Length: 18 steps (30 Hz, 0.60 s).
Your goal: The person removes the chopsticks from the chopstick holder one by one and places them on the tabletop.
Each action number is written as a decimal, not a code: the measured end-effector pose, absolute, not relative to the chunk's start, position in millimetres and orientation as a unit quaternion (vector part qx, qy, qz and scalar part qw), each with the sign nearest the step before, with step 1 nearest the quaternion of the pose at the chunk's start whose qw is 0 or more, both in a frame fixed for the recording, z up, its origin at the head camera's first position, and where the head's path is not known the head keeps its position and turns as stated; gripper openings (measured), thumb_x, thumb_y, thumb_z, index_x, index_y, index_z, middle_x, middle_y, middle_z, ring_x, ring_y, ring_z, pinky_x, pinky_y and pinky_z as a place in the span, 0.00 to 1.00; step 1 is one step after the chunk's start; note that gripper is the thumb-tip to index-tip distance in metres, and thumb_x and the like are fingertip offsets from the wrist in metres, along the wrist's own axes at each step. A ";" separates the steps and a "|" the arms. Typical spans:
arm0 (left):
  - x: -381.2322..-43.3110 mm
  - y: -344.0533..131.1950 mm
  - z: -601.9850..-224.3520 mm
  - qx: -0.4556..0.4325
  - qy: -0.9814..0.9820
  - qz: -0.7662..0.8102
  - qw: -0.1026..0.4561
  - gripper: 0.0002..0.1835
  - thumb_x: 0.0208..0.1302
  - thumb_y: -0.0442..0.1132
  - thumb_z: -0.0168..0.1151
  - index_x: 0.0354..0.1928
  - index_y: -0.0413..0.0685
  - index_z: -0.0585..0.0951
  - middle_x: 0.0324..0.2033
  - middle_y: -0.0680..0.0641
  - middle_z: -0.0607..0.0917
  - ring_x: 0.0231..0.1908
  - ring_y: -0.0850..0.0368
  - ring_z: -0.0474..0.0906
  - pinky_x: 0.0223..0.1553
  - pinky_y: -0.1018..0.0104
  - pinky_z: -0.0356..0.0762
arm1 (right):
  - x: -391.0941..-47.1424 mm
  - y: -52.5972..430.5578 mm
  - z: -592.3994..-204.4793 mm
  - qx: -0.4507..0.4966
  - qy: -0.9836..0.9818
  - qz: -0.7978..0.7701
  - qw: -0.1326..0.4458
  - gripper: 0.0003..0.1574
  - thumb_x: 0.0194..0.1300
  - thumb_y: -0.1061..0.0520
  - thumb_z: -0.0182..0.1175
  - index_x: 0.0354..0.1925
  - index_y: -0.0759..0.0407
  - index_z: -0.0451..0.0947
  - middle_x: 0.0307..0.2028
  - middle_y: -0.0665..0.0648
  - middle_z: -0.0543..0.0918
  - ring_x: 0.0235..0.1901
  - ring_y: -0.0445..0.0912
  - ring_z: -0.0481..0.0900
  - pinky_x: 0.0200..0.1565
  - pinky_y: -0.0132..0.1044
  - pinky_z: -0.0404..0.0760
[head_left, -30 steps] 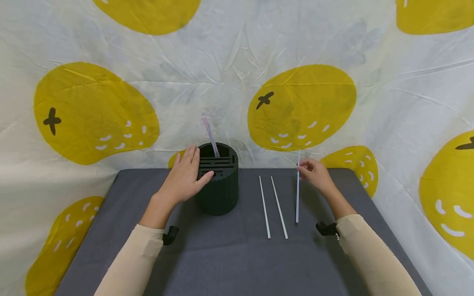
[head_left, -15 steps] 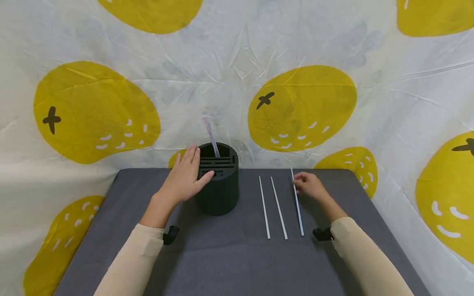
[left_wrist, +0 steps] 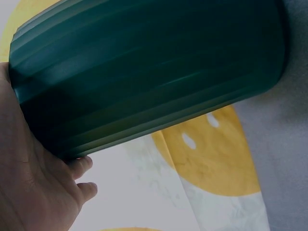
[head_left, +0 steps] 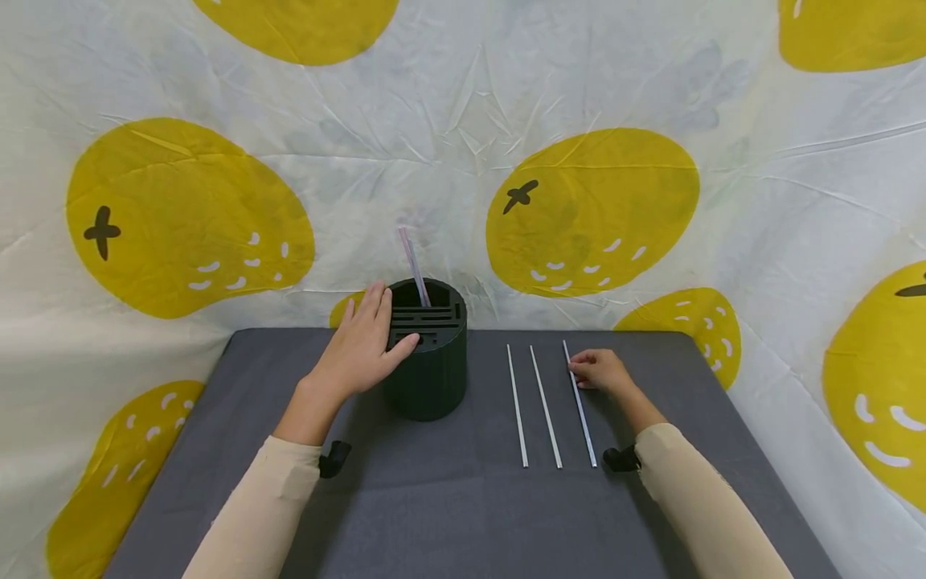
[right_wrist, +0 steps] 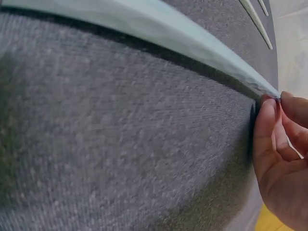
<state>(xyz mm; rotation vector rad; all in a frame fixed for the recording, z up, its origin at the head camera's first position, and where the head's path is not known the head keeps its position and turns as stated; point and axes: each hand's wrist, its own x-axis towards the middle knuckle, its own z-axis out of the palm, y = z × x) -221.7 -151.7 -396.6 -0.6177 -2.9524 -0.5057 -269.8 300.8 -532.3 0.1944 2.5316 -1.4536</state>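
Note:
A dark green round knife holder (head_left: 425,378) with a slotted top stands upright near the back of the table. My left hand (head_left: 359,346) rests on its left rim with fingers extended and the thumb over the top; the left wrist view shows the palm against the holder's upper end. My right hand (head_left: 602,371) pinches a thin pale straw (head_left: 583,418) near its far end, between thumb and fingertips. That straw lies along the table, right of two white straws, a left one (head_left: 517,402) and a middle one (head_left: 546,406).
Pinkish translucent straws (head_left: 412,261) lean in the holder's open rear compartment. A grey cloth covers the table (head_left: 463,515). Behind it hangs a white curtain (head_left: 434,104) printed with big yellow fruit.
My right hand has brought its straw down and toward me, from a raised position to lying beside the other two. The left hand and the knife holder have stayed put.

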 end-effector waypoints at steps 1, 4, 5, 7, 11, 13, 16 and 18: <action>-221.6 -151.6 -396.5 -0.202 -0.964 -0.165 0.043 0.54 0.75 0.73 0.38 0.82 0.36 0.43 0.83 0.40 0.38 0.83 0.42 0.35 0.79 0.36 0.33 | -269.5 300.0 -532.6 0.068 0.862 -0.492 0.105 0.19 0.74 0.61 0.63 0.54 0.77 0.79 0.31 0.54 0.83 0.29 0.40 0.79 0.32 0.30 0.86; -221.3 -151.9 -396.8 -0.201 -0.965 -0.162 0.041 0.53 0.75 0.73 0.38 0.82 0.37 0.43 0.83 0.40 0.38 0.83 0.43 0.34 0.79 0.36 0.34 | -269.0 296.8 -532.5 0.073 0.872 -0.475 0.094 0.18 0.72 0.60 0.65 0.51 0.75 0.81 0.31 0.55 0.85 0.28 0.40 0.80 0.32 0.31 0.86; -221.2 -151.9 -396.8 -0.201 -0.965 -0.161 0.040 0.54 0.75 0.73 0.37 0.82 0.37 0.43 0.83 0.40 0.38 0.83 0.43 0.34 0.79 0.36 0.34 | -268.9 295.9 -532.6 0.073 0.877 -0.466 0.090 0.17 0.71 0.60 0.66 0.50 0.74 0.82 0.32 0.56 0.86 0.28 0.40 0.80 0.32 0.32 0.86; -221.3 -152.0 -397.0 -0.201 -0.966 -0.158 0.039 0.54 0.75 0.74 0.37 0.82 0.37 0.42 0.83 0.39 0.38 0.83 0.43 0.34 0.79 0.35 0.35 | -268.1 294.1 -532.6 0.074 0.890 -0.443 0.081 0.16 0.70 0.59 0.67 0.48 0.72 0.83 0.33 0.58 0.87 0.28 0.40 0.82 0.32 0.33 0.87; -221.1 -151.6 -396.8 -0.203 -0.965 -0.160 0.040 0.54 0.75 0.74 0.37 0.82 0.37 0.42 0.83 0.39 0.38 0.83 0.42 0.35 0.79 0.35 0.34 | -265.9 290.3 -532.9 0.068 0.912 -0.399 0.059 0.14 0.69 0.58 0.68 0.45 0.69 0.84 0.34 0.60 0.88 0.27 0.41 0.83 0.32 0.35 0.87; -220.7 -151.5 -396.3 -0.202 -0.965 -0.162 0.039 0.54 0.75 0.74 0.38 0.82 0.37 0.42 0.83 0.39 0.38 0.83 0.41 0.35 0.79 0.35 0.33 | -264.9 288.0 -532.9 0.062 0.919 -0.385 0.047 0.13 0.67 0.58 0.69 0.43 0.69 0.85 0.33 0.60 0.88 0.26 0.41 0.83 0.32 0.35 0.86; -220.5 -151.4 -395.7 -0.200 -0.966 -0.163 0.038 0.54 0.75 0.73 0.38 0.82 0.36 0.42 0.83 0.39 0.38 0.83 0.42 0.34 0.79 0.35 0.32 | -263.8 285.2 -532.8 0.053 0.926 -0.373 0.035 0.12 0.66 0.59 0.70 0.42 0.69 0.85 0.31 0.60 0.89 0.25 0.40 0.83 0.31 0.35 0.86; -220.6 -151.4 -395.5 -0.200 -0.966 -0.161 0.039 0.54 0.75 0.73 0.39 0.82 0.36 0.43 0.83 0.39 0.38 0.83 0.41 0.35 0.79 0.35 0.33 | -263.2 283.9 -532.7 0.054 0.928 -0.367 0.029 0.11 0.66 0.60 0.70 0.41 0.68 0.85 0.30 0.59 0.89 0.24 0.40 0.83 0.30 0.35 0.85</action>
